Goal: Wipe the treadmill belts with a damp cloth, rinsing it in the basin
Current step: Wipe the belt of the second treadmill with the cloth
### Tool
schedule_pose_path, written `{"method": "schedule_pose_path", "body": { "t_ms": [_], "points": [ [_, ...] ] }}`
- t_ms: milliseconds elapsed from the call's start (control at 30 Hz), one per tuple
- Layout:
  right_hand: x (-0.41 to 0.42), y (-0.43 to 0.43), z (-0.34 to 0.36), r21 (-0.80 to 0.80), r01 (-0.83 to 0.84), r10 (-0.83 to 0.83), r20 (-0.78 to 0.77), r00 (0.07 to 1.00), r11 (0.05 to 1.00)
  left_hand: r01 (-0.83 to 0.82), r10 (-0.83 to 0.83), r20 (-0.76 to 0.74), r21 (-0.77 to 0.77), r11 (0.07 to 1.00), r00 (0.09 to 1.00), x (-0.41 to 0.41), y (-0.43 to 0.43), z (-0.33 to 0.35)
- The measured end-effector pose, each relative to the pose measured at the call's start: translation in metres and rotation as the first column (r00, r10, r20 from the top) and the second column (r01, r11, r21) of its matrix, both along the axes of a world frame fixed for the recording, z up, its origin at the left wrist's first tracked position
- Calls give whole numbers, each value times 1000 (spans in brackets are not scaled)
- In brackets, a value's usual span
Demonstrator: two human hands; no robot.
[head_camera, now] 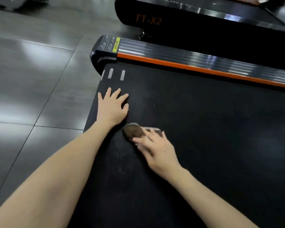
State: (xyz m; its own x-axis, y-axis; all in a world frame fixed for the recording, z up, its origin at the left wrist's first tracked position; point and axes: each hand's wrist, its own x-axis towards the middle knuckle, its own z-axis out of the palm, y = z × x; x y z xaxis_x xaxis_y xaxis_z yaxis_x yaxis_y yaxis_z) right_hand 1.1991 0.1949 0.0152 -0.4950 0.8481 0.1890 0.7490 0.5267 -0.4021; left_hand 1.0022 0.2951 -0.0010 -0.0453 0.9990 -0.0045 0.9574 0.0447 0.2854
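In the head view, your left hand (pixel 113 109) lies flat on the treadmill belt (pixel 212 129), fingers straight and spread. It sits close to the belt's end edge, just short of the 3 pale dashes (pixel 116 74). Your right hand (pixel 158 150) is just beside that wrist, fingers and thumb clamped round a wadded dark cloth (pixel 133 131) pressed onto the belt. It is blurred, so finer finger detail cannot be told.

The main risk is the belt rolling under your braced left palm if you lean hard, which would take your balance toward the tiled floor (pixel 31 79) past the end edge. A short stroke leftward could also carry the cloth off that edge. The basin is not in view, so rinsing means leaving this spot.

Open belt runs to your right and out to the orange-striped side rail (pixel 187 65). A 2nd treadmill marked TT-X2 (pixel 148 20) stands beyond the rail.
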Motion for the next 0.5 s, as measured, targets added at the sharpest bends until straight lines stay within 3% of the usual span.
{"method": "schedule_pose_path", "body": {
  "t_ms": [100,167,233,367,500],
  "points": [
    [20,-64,-1,-74,-137,142,76,987,988,27,-32,-106,-51,998,994,4,-33,2],
    [27,-60,-1,-56,-193,200,209,957,980,67,-71,-117,-42,997,991,0,-68,1],
    [18,-30,1,-52,-140,150,295,944,989,81,-83,-67,-23,996,994,-10,-105,-1],
    [-17,23,1,-178,92,-44,256,966,980,65,-67,-29,-68,996,997,-24,-144,-8],
    [-13,-30,-1,-195,23,-5,90,996,981,30,-29,14,-38,999,999,-23,-147,-8]
  ]
}}
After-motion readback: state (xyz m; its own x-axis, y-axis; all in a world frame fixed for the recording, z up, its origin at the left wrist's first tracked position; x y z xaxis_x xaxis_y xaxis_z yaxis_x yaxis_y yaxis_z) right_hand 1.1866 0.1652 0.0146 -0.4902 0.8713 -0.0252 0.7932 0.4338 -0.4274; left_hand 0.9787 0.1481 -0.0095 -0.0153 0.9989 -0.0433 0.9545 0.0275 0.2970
